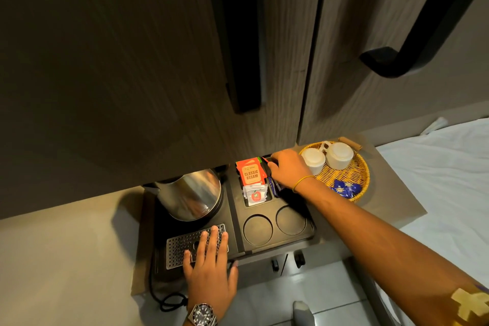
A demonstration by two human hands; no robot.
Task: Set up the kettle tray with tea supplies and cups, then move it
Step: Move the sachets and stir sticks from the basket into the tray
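Left hand [209, 270] lies flat, grip released, on the kettle tray [264, 246]. Right hand [287, 168] pinches sachets [275, 185] in the tray's compartment beside the Assam tea packet [250, 172].

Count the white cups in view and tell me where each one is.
2. Both sit upside down in the wicker basket right of the tray: one cup nearer the right hand, the other cup behind it. None visibly hidden.

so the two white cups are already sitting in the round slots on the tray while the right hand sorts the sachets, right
Not quite. The head view shows both round slots on the tray empty; the two white cups sit upside down in the wicker basket. The right hand is at the sachets.
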